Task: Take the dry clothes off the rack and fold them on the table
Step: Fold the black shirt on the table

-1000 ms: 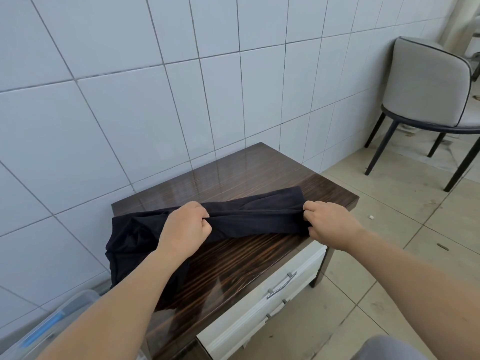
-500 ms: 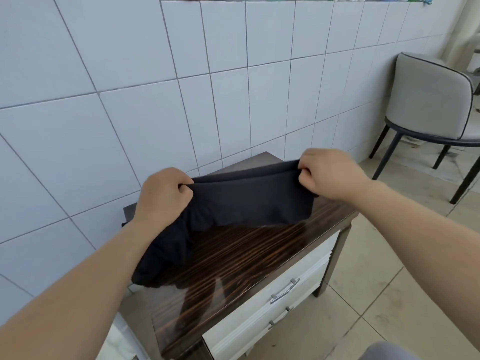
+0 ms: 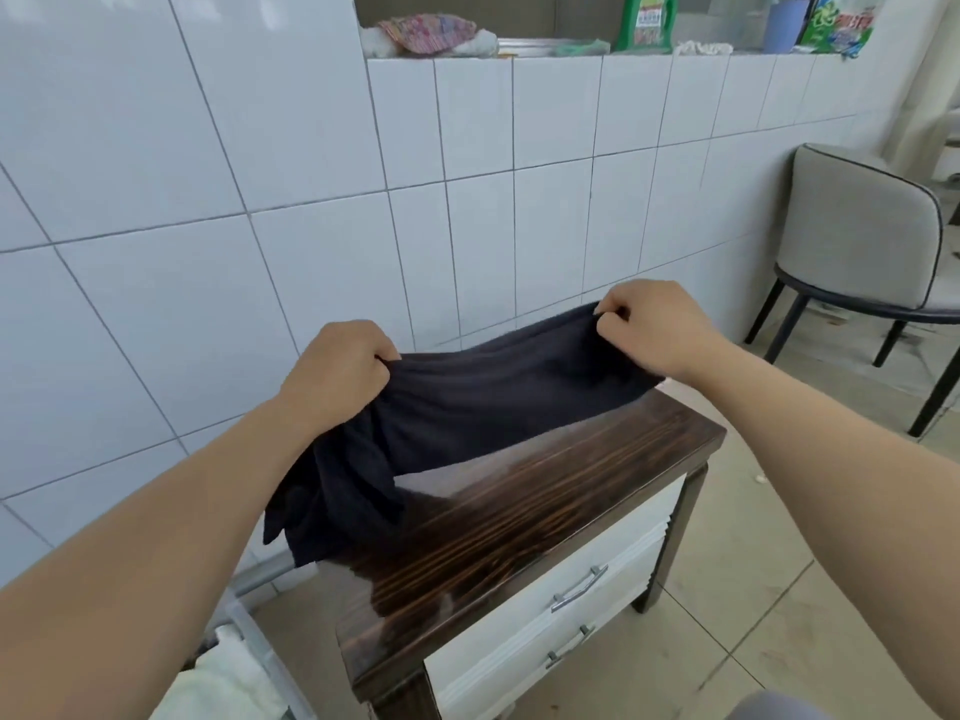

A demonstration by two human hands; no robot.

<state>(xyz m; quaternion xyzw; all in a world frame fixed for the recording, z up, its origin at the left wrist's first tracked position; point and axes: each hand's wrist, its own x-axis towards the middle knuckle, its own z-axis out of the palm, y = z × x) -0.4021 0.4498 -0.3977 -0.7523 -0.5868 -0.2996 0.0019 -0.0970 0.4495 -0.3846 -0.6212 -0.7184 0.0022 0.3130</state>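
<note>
Mid-fold: left hand point(image 3: 337, 374) and right hand point(image 3: 652, 330) each pinch the dark garment point(image 3: 467, 407), lifted over the table point(image 3: 545, 485); no finished fold visible, rack out of view

One dark garment point(image 3: 483, 402), one table point(image 3: 545, 511), two drawers point(image 3: 545, 615), one chair point(image 3: 857, 236).

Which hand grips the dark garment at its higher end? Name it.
The right hand pinches the dark garment's higher end, near the tiled wall. The left hand grips the lower, bunched end, from which loose cloth hangs toward the wooden table.
</note>
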